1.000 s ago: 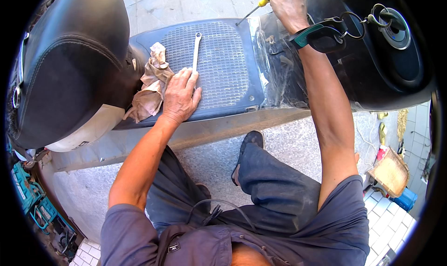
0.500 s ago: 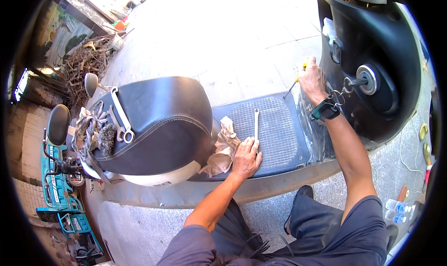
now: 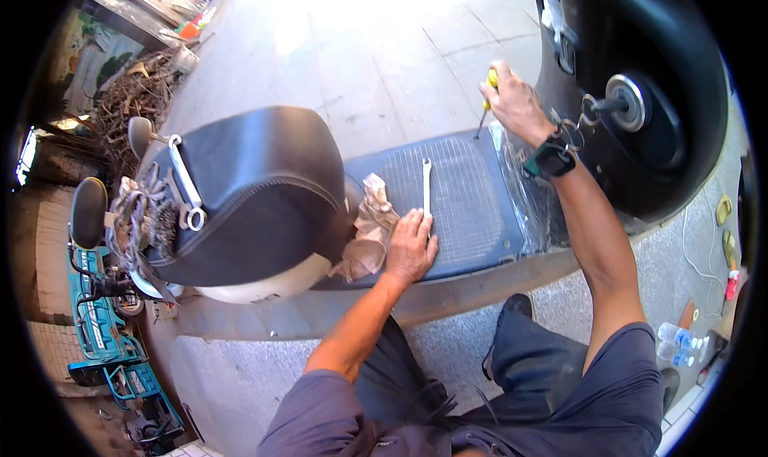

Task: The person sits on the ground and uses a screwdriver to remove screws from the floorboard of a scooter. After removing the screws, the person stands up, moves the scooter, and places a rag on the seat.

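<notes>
At the far front corner of the scooter's footboard (image 3: 464,213), held the yellow-handled screwdriver (image 3: 489,87) clamped in the right hand (image 3: 520,109), with its tip down near the edge, and under a slanted push could have skidded it across the board, or snagged the wristwatch (image 3: 554,158) on key rings (image 3: 582,121) hanging close by! Well apart, laid the left hand (image 3: 410,247) flat-fingered over the lower end of the ring-ended wrench (image 3: 426,187), beside a crumpled beige rag (image 3: 366,245); pinned or merely covered it, could not tell which. Showed a slim dark shank, slightly tilted, below a bright yellow handle half hidden in the fist.
</notes>
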Demonstrator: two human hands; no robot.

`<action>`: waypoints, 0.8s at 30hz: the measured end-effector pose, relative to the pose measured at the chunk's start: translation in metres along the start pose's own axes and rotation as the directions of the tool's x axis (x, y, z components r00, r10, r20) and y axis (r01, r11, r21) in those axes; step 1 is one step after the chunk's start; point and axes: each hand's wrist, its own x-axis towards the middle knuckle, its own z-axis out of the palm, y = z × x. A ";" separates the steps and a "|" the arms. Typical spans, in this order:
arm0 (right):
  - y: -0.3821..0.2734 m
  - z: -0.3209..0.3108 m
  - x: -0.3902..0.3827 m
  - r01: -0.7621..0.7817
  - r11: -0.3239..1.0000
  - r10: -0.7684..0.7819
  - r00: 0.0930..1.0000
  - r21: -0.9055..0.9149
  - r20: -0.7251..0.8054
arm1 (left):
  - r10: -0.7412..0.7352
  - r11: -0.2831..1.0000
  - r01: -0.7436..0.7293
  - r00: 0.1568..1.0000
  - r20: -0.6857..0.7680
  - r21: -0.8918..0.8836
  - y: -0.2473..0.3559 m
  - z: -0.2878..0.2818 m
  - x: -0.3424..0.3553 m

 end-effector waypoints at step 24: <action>0.020 0.006 0.009 0.166 0.985 -0.165 0.986 0.047 -0.033 | -0.037 0.999 0.036 0.999 0.022 0.025 -0.005 0.005 -0.003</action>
